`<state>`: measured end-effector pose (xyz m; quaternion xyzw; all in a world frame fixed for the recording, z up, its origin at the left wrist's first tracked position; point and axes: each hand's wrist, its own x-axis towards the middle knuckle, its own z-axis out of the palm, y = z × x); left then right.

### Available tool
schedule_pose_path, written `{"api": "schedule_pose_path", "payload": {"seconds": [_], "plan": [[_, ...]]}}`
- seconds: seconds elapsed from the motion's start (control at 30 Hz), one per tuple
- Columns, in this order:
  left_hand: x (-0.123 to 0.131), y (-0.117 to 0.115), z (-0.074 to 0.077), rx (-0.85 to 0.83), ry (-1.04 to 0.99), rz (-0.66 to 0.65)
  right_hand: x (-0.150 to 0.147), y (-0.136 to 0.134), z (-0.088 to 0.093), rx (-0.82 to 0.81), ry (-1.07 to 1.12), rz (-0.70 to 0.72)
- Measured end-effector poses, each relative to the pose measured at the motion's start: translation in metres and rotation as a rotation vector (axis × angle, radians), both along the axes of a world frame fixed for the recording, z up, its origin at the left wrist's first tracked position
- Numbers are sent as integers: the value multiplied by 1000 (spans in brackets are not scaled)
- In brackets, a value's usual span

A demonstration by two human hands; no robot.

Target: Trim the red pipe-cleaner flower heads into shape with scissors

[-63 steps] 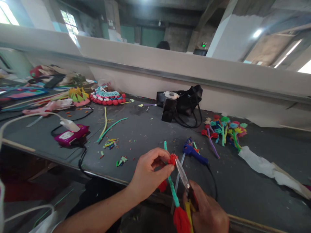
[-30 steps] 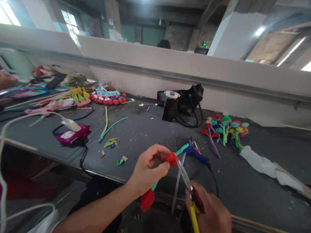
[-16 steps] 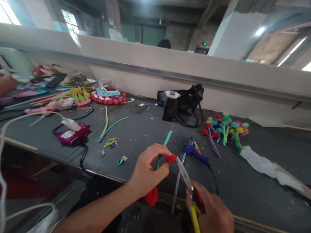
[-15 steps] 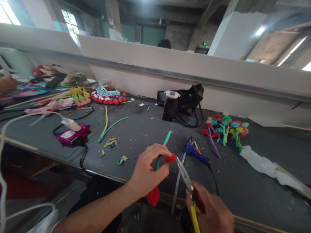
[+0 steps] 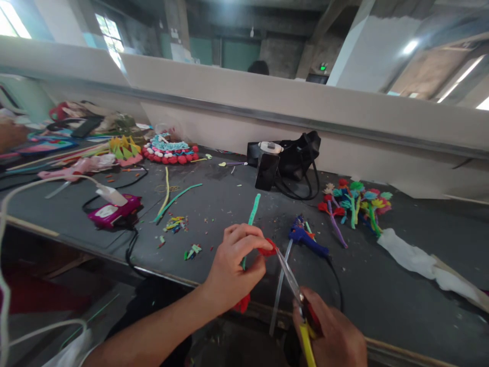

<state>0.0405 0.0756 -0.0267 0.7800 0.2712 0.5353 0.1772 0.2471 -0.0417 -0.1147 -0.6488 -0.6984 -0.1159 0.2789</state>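
Observation:
My left hand (image 5: 239, 265) is closed on a red fuzzy flower-like piece (image 5: 268, 247), pinched between thumb and fingers. A green pipe cleaner (image 5: 254, 208) runs up behind those fingers, and more red material (image 5: 243, 304) hangs below the palm. In my right hand (image 5: 330, 326) is a pair of scissors (image 5: 290, 278) with yellow and red handles. Their blade tips touch the edge of the red piece; whether the blades are fully closed is too small to tell. Just beyond the scissors lies a blue glue gun (image 5: 307, 240) with a clear glue stick.
Several pipe-cleaner flowers (image 5: 353, 199) lie at right beside a white wrapped bundle (image 5: 408, 260). A black bag (image 5: 301, 158) and phone (image 5: 266, 172) stand at the back. Coloured scraps (image 5: 175, 224), a purple power strip (image 5: 114, 210) and cords spread leftward. Another person's hand (image 5: 11, 133) is at far left.
The green pipe cleaner has shifted left and upward, and my left fingers have turned over the red piece. The red material below the hand now shows less. The scissors have barely moved.

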Motion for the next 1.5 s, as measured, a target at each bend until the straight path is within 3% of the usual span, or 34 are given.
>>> {"api": "schedule_pose_path", "payload": {"seconds": [0.13,0.37,0.67,0.87,1.1,1.33,1.5], "plan": [[-1,-1,1,-34,8,2,-2,0,-2,-90,189,81],[-1,1,1,-88,0,-12,-28,-1,17,-257,601,111],[-3,0,5,-231,-1,-42,-12,3,24,-469,672,298],[-7,3,9,-246,110,-108,-22,-3,21,-311,713,137],[-6,8,2,-50,121,-63,-26,-3,21,-223,640,95],[-7,7,1,150,155,61,-5,-10,2,-135,266,74],[-8,8,3,180,150,57,16,-10,6,-96,40,177]]}}
